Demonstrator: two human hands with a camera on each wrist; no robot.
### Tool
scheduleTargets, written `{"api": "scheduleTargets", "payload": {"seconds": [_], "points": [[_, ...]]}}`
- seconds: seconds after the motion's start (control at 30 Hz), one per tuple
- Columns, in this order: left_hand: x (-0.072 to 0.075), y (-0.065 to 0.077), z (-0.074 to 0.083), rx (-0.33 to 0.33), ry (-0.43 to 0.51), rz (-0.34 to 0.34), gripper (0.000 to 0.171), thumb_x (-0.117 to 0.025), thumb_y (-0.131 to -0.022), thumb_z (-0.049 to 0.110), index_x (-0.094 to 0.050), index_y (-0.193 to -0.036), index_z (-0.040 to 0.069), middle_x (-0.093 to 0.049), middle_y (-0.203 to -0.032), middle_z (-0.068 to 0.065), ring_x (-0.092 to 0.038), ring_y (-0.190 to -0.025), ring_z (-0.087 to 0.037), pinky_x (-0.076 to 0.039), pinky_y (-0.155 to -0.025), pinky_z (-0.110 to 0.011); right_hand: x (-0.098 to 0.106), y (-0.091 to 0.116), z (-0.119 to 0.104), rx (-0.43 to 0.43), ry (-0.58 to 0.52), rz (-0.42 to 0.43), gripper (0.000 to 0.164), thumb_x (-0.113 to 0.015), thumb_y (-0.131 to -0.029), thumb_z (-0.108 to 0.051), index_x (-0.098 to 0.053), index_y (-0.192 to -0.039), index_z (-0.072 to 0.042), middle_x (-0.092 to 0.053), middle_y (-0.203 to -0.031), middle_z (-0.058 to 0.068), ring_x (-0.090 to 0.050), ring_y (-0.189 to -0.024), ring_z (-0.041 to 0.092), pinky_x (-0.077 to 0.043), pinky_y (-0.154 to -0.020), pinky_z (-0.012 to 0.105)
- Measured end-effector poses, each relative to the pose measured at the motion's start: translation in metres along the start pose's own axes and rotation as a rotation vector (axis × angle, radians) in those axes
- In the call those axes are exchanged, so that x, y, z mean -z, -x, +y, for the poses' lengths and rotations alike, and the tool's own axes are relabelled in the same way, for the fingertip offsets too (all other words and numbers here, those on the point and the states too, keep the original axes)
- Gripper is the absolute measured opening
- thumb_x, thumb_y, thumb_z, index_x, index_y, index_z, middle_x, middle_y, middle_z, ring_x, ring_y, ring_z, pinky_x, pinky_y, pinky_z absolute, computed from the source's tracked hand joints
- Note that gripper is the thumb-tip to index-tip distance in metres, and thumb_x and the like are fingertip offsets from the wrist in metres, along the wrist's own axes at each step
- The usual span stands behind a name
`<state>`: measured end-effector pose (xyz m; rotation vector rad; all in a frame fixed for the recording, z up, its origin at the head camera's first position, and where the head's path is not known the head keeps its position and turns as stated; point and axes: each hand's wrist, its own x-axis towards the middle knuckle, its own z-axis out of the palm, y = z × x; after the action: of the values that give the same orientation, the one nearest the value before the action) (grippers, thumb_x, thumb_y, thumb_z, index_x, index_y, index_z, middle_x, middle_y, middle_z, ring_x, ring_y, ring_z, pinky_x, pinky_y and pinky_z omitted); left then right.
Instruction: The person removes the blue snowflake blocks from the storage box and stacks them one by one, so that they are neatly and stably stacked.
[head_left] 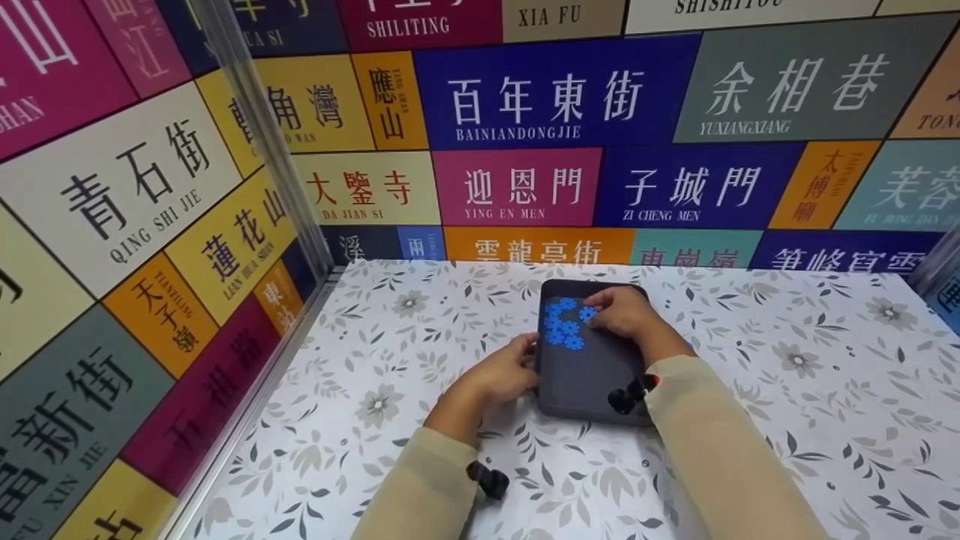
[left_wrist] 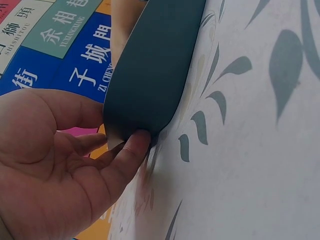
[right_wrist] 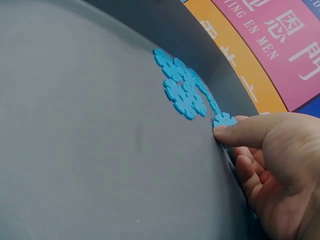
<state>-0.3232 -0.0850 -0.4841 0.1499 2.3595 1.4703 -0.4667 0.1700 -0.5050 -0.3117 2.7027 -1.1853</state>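
Observation:
A dark grey rectangular tray (head_left: 581, 382) lies on the table with its long side running away from me. My left hand (head_left: 501, 371) grips its left edge; in the left wrist view the thumb is at one edge of the tray wall (left_wrist: 155, 65) and fingertips are at the other. Over the tray's far right part, my right hand (head_left: 626, 311) pinches a blue snowflake-shaped plastic disc (right_wrist: 225, 119) between thumb and fingers. Several matching blue snowflake discs (head_left: 562, 330) lie in the tray's far left part, some overlapping.
White cloth with grey leaves and flowers covers the table (head_left: 420, 330). Behind it stands a wall of coloured street-name panels (head_left: 517, 187), with another panelled wall (head_left: 135, 202) on the left. Small black devices (head_left: 491, 480) sit at both wrists.

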Motion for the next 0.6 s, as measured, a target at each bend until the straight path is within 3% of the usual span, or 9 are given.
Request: {"api": "scheduleTargets", "payload": {"seconds": [0.17, 0.3, 0.43, 0.6], "points": [[-0.0002, -0.0007, -0.0023, -0.005, 0.03, -0.007, 0.082, -0.062, -0.093, 0.001, -0.032, -0.169, 0.015, -0.044, -0.17, -0.011, -0.042, -0.158, -0.03, -0.046, -0.123, -0.047, -0.0011, 0.0017, 0.0011, 0.025, 0.01, 0.018, 0.045, -0.08, -0.089, -0.016, -0.075, -0.132, -0.005, -0.072, -0.123, 0.019, -0.064, -0.105, 0.027, -0.052, -0.085, 0.031], [-0.0002, -0.0007, -0.0027, -0.003, 0.037, -0.003, 0.082, -0.064, -0.093, 0.002, -0.033, -0.168, 0.015, -0.045, -0.169, -0.011, -0.043, -0.157, -0.03, -0.046, -0.123, -0.047, -0.0027, 0.0023, 0.0004, 0.01, 0.001, 0.054, 0.038, -0.073, -0.096, -0.02, -0.074, -0.132, -0.005, -0.073, -0.128, 0.021, -0.066, -0.104, 0.027, -0.052, -0.085, 0.03], [-0.0001, -0.0009, -0.0029, -0.002, 0.049, -0.005, 0.084, -0.063, -0.091, 0.001, -0.033, -0.168, 0.015, -0.045, -0.169, -0.012, -0.044, -0.157, -0.03, -0.045, -0.123, -0.046, -0.0031, 0.0026, -0.003, -0.019, -0.058, 0.095, 0.035, -0.065, -0.102, -0.024, -0.075, -0.13, -0.005, -0.072, -0.131, 0.02, -0.066, -0.099, 0.024, -0.052, -0.083, 0.029], [-0.0002, -0.0016, -0.0042, -0.025, 0.039, 0.004, 0.085, -0.065, -0.088, 0.002, -0.035, -0.166, 0.014, -0.047, -0.167, -0.013, -0.047, -0.154, -0.03, -0.044, -0.124, -0.046, -0.0009, 0.0027, -0.0086, -0.02, -0.161, 0.127, 0.035, -0.066, -0.104, -0.026, -0.076, -0.13, -0.005, -0.075, -0.122, 0.016, -0.065, -0.09, 0.017, -0.055, -0.077, 0.026]]}}
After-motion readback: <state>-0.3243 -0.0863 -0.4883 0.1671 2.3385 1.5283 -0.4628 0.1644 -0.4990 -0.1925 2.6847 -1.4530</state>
